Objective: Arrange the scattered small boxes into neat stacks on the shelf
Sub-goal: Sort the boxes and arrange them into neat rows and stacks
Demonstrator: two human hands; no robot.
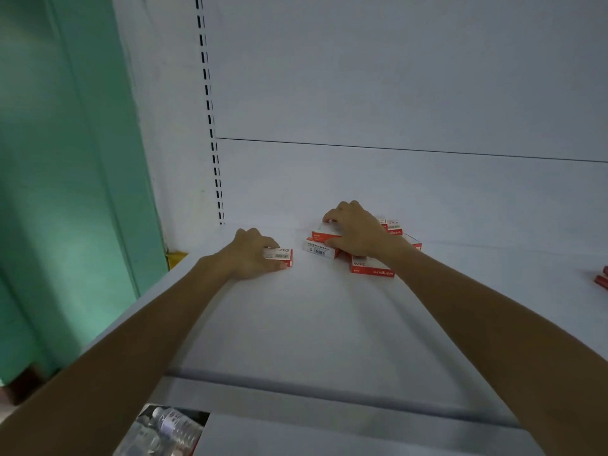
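Your left hand (pixel 253 255) is gripping a single box (pixel 281 256), fingers curled over its far side and thumb along the near edge. It is lying flat on the shelf (pixel 312 324), just left of the pile and apart from it. White top is showing "24/6" in red plus a barcode; the end facing right is red.

Your right hand (pixel 357 230) is clamping on the top box (pixel 324 232) of the pile, fingertips hooking its far left corner, thumb pressing on the near red face. Your wrist is covering the middle of the pile.

Around that hand:
- a low box (pixel 320 251) is sitting just left of your thumb, showing a recycling mark, a barcode and dark print too small to read
- a front box (pixel 371 269) is lying nearest you, reading "24/6" and a red brand word, both upside down; spelling unclear
- rear boxes (pixel 393 227) are peeking out behind your knuckles, barcode and upside-down red lettering showing
- a right box (pixel 415 243) is sticking out past your wrist

Farther out, two red items (pixel 602 279) are lying at the shelf's right edge, cut off by the frame. A slotted upright (pixel 210 110) is running up the back panel's left side. A green wall (pixel 65 192) is standing to the left. Wrapped water bottles (pixel 167 426) are showing below the shelf's front edge.
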